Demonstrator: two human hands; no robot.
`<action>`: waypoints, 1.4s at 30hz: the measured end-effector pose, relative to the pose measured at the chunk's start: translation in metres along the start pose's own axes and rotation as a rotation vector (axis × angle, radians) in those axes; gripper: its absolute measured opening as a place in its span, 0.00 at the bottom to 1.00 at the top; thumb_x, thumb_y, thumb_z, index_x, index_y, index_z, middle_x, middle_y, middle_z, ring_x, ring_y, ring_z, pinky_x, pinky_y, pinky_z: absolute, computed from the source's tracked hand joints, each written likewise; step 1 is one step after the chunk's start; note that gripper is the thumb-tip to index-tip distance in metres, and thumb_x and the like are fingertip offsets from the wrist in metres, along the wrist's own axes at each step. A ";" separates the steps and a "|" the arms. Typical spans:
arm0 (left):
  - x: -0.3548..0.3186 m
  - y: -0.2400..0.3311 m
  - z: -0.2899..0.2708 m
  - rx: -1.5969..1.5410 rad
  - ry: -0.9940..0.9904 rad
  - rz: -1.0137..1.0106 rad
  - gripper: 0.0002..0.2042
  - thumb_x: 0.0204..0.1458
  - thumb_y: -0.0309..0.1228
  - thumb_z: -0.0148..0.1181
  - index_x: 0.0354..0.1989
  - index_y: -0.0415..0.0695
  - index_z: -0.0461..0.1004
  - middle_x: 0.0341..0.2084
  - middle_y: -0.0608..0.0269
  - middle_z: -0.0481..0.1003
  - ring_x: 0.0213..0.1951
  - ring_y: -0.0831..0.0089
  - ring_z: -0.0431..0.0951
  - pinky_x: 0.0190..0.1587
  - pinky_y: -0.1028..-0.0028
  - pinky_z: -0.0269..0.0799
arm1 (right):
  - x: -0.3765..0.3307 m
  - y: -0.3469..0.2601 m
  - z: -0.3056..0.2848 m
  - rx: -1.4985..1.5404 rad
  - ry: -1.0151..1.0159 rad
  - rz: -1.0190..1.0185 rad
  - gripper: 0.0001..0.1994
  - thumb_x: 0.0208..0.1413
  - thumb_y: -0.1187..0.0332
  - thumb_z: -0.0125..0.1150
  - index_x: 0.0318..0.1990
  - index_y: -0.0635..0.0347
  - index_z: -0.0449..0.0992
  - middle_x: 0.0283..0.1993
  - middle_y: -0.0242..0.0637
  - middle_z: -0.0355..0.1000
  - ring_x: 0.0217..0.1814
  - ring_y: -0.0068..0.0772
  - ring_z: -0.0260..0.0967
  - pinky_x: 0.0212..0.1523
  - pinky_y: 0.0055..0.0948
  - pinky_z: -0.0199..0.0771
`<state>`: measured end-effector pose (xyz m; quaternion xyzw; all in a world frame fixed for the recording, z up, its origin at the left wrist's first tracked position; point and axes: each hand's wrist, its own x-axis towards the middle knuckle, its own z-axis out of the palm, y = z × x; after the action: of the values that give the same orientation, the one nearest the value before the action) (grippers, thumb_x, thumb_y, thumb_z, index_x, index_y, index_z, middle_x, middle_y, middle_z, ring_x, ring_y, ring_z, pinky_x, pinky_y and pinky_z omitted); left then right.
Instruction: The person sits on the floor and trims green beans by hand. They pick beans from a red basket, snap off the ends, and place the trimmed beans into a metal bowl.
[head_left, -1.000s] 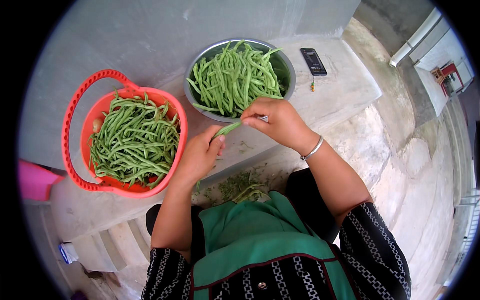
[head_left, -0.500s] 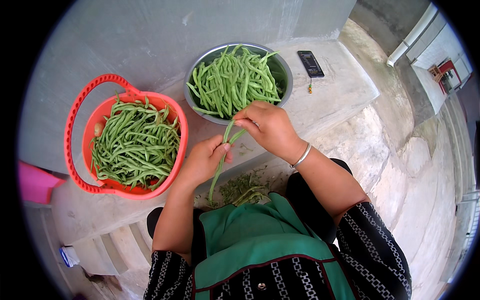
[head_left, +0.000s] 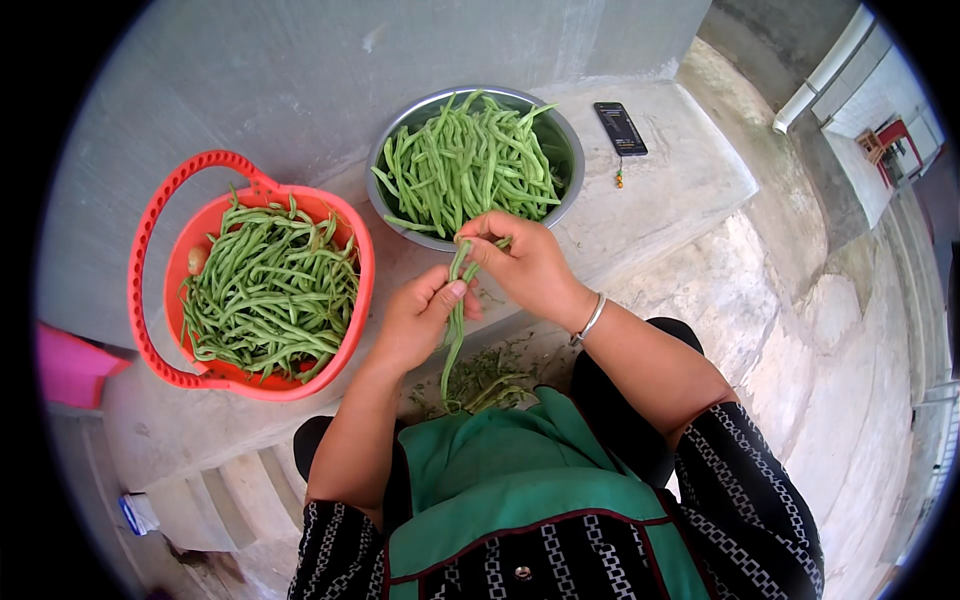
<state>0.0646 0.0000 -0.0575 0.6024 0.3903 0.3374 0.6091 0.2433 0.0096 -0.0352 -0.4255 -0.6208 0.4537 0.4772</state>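
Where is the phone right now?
In the head view, the dark phone lies flat on the concrete ledge, upper right, just right of the metal bowl of green beans.

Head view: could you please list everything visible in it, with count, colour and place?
Held bean: one, green, hanging between both hands.
Metal bowl: one, silver, on the ledge ahead, full of green beans.
Basket: one, red plastic with a handle, on the ledge at left, full of green beans.
Trimmings: a small green heap, on the ledge edge below the hands.
Phone: one, dark, on the ledge right of the bowl.
Pink object: one, far left, partly cut off.
Apron: one, green, over the lap.
Bracelet: one, silver, right wrist.
Left hand: pinching the bean midway.
Right hand: gripping the bean's top.
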 end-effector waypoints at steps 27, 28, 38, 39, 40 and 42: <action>-0.011 0.021 -0.034 0.464 0.053 0.055 0.07 0.60 0.28 0.49 0.38 0.38 0.71 0.26 0.66 0.74 0.32 0.76 0.75 0.38 0.76 0.70 | 0.001 -0.015 -0.029 -0.343 -0.241 -0.271 0.05 0.55 0.68 0.59 0.35 0.59 0.78 0.28 0.34 0.70 0.33 0.30 0.67 0.33 0.27 0.67; -0.010 0.020 -0.033 0.379 0.005 0.057 0.07 0.60 0.29 0.49 0.39 0.38 0.70 0.27 0.65 0.74 0.33 0.75 0.75 0.39 0.75 0.70 | 0.001 -0.016 -0.028 -0.252 -0.245 -0.262 0.06 0.56 0.68 0.59 0.35 0.60 0.78 0.28 0.33 0.70 0.34 0.28 0.67 0.34 0.26 0.67; -0.003 0.015 -0.037 -0.499 0.166 0.136 0.10 0.63 0.31 0.43 0.45 0.40 0.68 0.35 0.57 0.75 0.42 0.65 0.77 0.48 0.67 0.73 | 0.003 -0.005 -0.023 0.118 -0.291 0.084 0.07 0.58 0.71 0.54 0.41 0.63 0.76 0.35 0.33 0.72 0.37 0.20 0.67 0.40 0.23 0.68; -0.001 0.016 -0.043 -0.581 0.263 0.198 0.10 0.63 0.31 0.42 0.45 0.40 0.67 0.35 0.56 0.75 0.44 0.63 0.77 0.49 0.65 0.73 | 0.003 -0.003 -0.024 0.054 -0.299 0.112 0.08 0.58 0.72 0.54 0.43 0.62 0.76 0.36 0.33 0.72 0.38 0.20 0.68 0.40 0.23 0.68; 0.003 0.017 -0.048 -0.666 0.350 0.216 0.10 0.64 0.31 0.41 0.45 0.40 0.67 0.37 0.55 0.75 0.45 0.62 0.76 0.50 0.64 0.72 | 0.003 -0.004 -0.026 -0.069 -0.325 0.112 0.08 0.58 0.72 0.54 0.43 0.62 0.76 0.37 0.32 0.72 0.38 0.20 0.68 0.41 0.23 0.68; 0.008 0.020 -0.061 -0.833 0.536 0.256 0.10 0.64 0.31 0.40 0.46 0.38 0.66 0.41 0.53 0.74 0.47 0.59 0.75 0.52 0.62 0.72 | 0.001 -0.005 -0.028 -0.313 -0.385 0.106 0.09 0.57 0.72 0.55 0.44 0.60 0.76 0.39 0.32 0.73 0.39 0.21 0.68 0.42 0.23 0.69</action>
<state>0.0160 0.0369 -0.0366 0.2437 0.2886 0.6788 0.6297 0.2700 0.0136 -0.0263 -0.4319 -0.7398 0.4491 0.2539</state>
